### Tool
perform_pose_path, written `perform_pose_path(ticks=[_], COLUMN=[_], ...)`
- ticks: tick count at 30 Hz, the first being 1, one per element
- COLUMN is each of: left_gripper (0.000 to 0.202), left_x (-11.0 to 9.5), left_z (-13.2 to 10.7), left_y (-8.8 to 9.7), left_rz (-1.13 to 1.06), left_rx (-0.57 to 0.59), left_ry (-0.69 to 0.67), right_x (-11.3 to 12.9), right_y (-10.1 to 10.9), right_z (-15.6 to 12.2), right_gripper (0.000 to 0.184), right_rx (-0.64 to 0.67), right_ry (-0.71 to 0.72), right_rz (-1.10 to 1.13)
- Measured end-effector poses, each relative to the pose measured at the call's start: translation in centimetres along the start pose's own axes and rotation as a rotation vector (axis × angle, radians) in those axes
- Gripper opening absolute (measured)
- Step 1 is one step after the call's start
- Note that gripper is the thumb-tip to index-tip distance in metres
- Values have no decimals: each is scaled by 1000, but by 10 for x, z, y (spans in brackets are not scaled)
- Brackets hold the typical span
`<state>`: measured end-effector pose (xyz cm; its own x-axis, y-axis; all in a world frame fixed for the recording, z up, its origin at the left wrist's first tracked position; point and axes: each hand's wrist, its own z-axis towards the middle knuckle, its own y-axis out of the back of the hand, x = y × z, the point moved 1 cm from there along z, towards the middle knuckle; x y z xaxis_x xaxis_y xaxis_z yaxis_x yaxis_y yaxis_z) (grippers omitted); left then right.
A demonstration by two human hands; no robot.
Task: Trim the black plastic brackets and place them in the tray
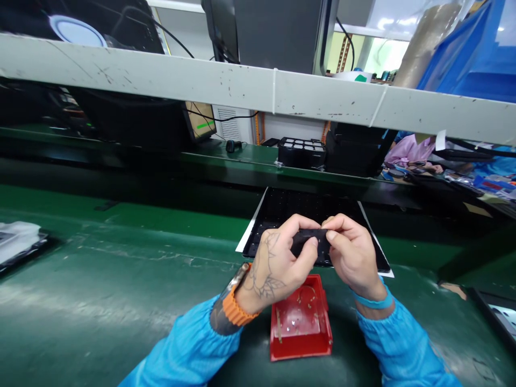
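Between both hands is a small, flat black piece (308,234), its exact kind too dark to make out. My left hand (278,258) grips its left end with thumb and fingers. At its right end, my right hand (351,252) pinches with thumb and forefinger. The hands are above the near edge of a black tray (278,207) with rows of small marks, which lies over a white sheet (249,230). Nearer to me, below the hands, sits a red plastic bin (300,349) holding a few small tan bits.
A grey shelf beam (226,86) crosses above the green bench (121,301). At the back stands a black box with a gridded top (301,153). White wrapped material (20,239) lies far left. Another person's pink sleeve (409,150) shows at the right.
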<state>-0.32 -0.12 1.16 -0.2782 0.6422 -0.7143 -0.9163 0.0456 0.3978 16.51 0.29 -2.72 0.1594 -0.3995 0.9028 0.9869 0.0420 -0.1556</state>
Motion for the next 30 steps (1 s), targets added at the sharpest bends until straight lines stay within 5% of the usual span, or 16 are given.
perform_pose_path(ticks=[7, 14, 21, 30], left_gripper=[15, 14, 11, 12], left_x=[6, 5, 3, 1], left_z=[3, 1, -2, -3], left_y=[1, -4, -8, -7], left_rz=[-106, 7, 61, 58], left_rx=[-15, -61, -90, -27], left_ry=[98, 24, -96, -64], right_x=[11, 11, 11, -3], right_y=[-11, -18, -19, -10], right_z=[2, 2, 2, 1], right_gripper=[20, 23, 18, 10], right_rx=[16, -117, -126, -149], right_ry=[-175, -206, -91, 88], right_rz=[170, 229, 202, 32])
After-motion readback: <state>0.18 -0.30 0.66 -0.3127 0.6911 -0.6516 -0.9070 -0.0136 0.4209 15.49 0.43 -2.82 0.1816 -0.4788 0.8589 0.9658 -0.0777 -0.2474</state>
